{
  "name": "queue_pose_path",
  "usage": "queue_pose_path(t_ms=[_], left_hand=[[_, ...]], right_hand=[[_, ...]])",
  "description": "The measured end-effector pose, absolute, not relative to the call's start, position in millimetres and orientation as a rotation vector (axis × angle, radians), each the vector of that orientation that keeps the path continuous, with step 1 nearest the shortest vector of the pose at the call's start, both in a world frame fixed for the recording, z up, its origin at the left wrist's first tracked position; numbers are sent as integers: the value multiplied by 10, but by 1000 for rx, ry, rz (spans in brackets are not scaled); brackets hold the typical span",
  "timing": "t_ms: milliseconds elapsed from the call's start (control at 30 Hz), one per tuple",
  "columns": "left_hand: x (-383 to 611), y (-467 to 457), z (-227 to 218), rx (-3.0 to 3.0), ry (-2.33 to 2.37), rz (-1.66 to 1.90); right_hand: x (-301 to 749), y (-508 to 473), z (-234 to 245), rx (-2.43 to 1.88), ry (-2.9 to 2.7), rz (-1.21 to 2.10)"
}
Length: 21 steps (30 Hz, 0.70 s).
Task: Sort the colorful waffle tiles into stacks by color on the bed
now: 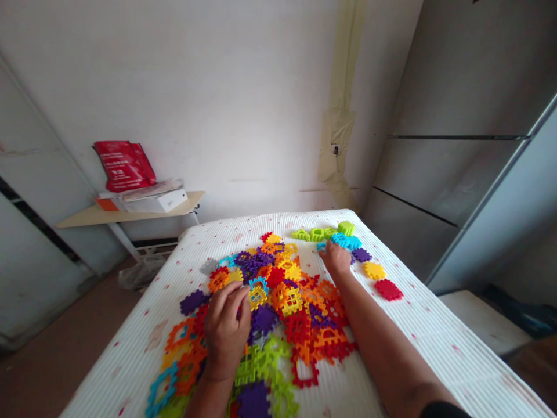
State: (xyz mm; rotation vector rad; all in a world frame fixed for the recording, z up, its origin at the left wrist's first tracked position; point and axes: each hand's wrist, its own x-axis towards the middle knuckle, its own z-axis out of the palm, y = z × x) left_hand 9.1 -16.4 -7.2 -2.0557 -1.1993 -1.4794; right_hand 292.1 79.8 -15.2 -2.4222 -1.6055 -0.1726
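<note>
A heap of coloured plastic interlocking tiles [278,302] in orange, purple, yellow, red, green and blue covers the middle of a white cloth-covered table [435,337]. My left hand [226,328] rests on the near side of the heap, fingers curled down among the tiles near a yellow tile [257,296]. My right hand [336,258] reaches to the far right, closed on a blue tile [346,240] that joins a row of green tiles [319,234]. Purple, yellow and red tiles [388,289] lie loose just right of that hand.
A wooden side shelf [130,213] at the back left carries a white box [161,201] and a red bag [124,164]. A plastic bag lies on the floor below it. Grey cabinet doors [456,174] stand on the right, and a white wall lies behind.
</note>
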Motion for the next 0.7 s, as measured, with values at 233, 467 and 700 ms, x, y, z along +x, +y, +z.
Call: queue_pose_path(t_ms=[233, 467, 700], left_hand=[[89, -163, -82, -2061, -1232, -1480], [47, -99, -149, -2114, -1397, -1344], [96, -54, -273, -2268, -1560, -950]], right_hand=[[2931, 812, -173, -2412, -1621, -168], [2925, 814, -193, -2406, -1612, -154], [2750, 719, 103, -2244, -1732, -192]])
